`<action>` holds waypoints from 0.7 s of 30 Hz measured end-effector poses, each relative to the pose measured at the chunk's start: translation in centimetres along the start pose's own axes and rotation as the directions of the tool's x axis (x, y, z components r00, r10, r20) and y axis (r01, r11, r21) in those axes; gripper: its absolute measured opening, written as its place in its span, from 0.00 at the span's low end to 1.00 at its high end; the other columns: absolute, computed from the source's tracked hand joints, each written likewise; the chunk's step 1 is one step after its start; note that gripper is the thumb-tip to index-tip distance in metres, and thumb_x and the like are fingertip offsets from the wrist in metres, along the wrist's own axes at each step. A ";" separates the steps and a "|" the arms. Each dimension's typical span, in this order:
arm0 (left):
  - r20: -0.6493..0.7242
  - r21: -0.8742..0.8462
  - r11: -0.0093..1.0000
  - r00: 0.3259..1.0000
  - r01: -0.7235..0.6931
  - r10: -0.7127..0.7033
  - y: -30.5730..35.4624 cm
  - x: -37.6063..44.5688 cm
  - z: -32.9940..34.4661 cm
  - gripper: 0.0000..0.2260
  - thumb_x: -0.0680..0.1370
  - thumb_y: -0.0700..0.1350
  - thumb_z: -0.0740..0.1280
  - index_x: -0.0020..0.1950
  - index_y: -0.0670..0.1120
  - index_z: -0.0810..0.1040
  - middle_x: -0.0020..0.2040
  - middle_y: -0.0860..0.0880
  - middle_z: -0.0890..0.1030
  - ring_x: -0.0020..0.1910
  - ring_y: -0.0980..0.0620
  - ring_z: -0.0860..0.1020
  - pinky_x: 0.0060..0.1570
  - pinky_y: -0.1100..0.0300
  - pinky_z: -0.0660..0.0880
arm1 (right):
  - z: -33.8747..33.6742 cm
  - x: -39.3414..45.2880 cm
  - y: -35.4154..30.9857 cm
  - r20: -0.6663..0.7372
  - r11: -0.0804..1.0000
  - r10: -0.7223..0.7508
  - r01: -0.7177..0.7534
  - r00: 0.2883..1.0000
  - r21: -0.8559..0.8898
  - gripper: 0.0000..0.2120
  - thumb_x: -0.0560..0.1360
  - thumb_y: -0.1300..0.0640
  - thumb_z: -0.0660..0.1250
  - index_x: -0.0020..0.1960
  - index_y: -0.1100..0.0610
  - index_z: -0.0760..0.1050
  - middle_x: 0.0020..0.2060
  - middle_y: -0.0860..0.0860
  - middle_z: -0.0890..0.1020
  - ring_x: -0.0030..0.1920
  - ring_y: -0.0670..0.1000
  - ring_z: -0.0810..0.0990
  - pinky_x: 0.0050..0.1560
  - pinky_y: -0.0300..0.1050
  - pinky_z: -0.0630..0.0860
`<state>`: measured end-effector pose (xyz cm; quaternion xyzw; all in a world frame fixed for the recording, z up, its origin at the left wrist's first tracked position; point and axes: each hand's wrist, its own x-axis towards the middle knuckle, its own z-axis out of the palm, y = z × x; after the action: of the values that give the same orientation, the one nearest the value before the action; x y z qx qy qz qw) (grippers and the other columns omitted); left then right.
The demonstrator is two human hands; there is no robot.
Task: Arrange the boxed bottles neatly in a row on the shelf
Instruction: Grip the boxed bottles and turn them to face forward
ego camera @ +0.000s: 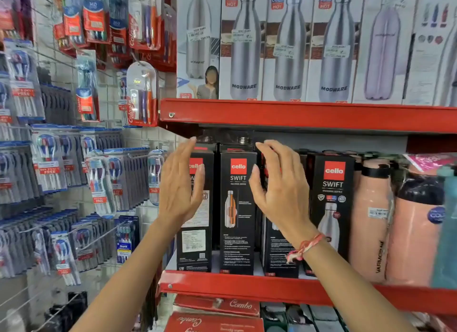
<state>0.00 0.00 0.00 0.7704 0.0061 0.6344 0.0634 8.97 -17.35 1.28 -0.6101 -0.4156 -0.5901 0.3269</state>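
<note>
Several black Cello Swift bottle boxes stand upright in a row on the red middle shelf point(247, 286). My left hand point(179, 183) is raised flat in front of the leftmost box point(195, 242), fingers apart, holding nothing. My right hand point(279, 188) hovers with spread fingers in front of the third box point(279, 257). The second box point(237, 215) shows fully between my hands. A fourth box point(332, 198) stands to the right. Whether my fingers touch the boxes is unclear.
White Modware bottle boxes point(286, 44) fill the upper shelf. Loose peach bottles point(371, 220) crowd the right of the middle shelf. Toothbrush packs point(99, 178) hang on a wire grid to the left. Red Combo boxes point(217, 307) lie on the shelf below.
</note>
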 end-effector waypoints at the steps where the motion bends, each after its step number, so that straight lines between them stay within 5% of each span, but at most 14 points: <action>1: -0.033 -0.077 0.996 0.998 0.054 -0.057 -0.7 -0.1 0.1 0.20 0.80 0.44 0.56 0.72 0.43 0.62 0.70 0.46 0.70 0.69 0.50 0.67 0.70 0.50 0.62 | 0.6 -0.1 -0.4 0.001 0.998 0.021 -0.021 1.000 0.062 0.17 0.76 0.58 0.64 0.64 0.61 0.75 0.59 0.58 0.79 0.59 0.56 0.76 0.59 0.48 0.76; 4: -0.055 -0.239 0.953 0.978 0.185 -0.204 -3.1 -0.8 0.9 0.17 0.81 0.46 0.54 0.69 0.46 0.65 0.64 0.55 0.70 0.63 0.61 0.68 0.65 0.61 0.65 | 2.5 -1.3 -2.0 0.064 0.974 0.135 -0.144 0.989 0.175 0.17 0.76 0.58 0.63 0.64 0.59 0.74 0.60 0.55 0.76 0.58 0.53 0.75 0.54 0.35 0.72; 9: -0.051 -0.451 0.841 0.933 0.297 -0.357 -7.1 -3.6 2.8 0.17 0.80 0.46 0.53 0.68 0.46 0.66 0.65 0.47 0.71 0.66 0.53 0.69 0.66 0.60 0.64 | 7.0 -5.9 -4.8 0.278 0.896 0.227 -0.312 0.933 0.317 0.19 0.77 0.56 0.62 0.67 0.55 0.68 0.60 0.51 0.72 0.60 0.50 0.75 0.58 0.49 0.77; 13: 0.305 -0.538 0.575 0.779 0.616 -0.548 -10.0 -6.1 4.6 0.17 0.79 0.57 0.52 0.65 0.52 0.67 0.64 0.52 0.73 0.65 0.58 0.71 0.70 0.51 0.64 | 10.1 -10.4 -8.2 0.463 0.902 0.271 -0.391 0.844 0.183 0.31 0.77 0.46 0.58 0.77 0.53 0.54 0.74 0.50 0.61 0.75 0.53 0.63 0.71 0.41 0.66; 17: 0.697 -0.417 0.300 0.514 0.858 -0.500 -11.4 -7.4 4.9 0.25 0.72 0.69 0.51 0.61 0.60 0.76 0.59 0.56 0.81 0.60 0.57 0.77 0.66 0.48 0.68 | 12.4 -12.1 -10.6 0.642 0.873 0.379 -0.487 0.667 -0.009 0.50 0.74 0.33 0.57 0.74 0.51 0.24 0.78 0.54 0.47 0.71 0.55 0.68 0.58 0.44 0.77; 21: 0.711 -0.405 0.312 0.511 0.859 -0.484 -11.6 -6.8 3.6 0.26 0.68 0.72 0.56 0.60 0.61 0.74 0.59 0.55 0.81 0.60 0.55 0.78 0.62 0.49 0.72 | 13.4 -11.0 -11.0 0.608 0.872 0.394 -0.489 0.690 -0.010 0.57 0.73 0.36 0.64 0.69 0.51 0.16 0.74 0.59 0.50 0.70 0.59 0.69 0.59 0.44 0.76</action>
<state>2.99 10.56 -8.49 0.7196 0.0733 0.2828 0.6300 5.65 -1.95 -11.82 -0.8179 -0.3805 -0.2399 0.3587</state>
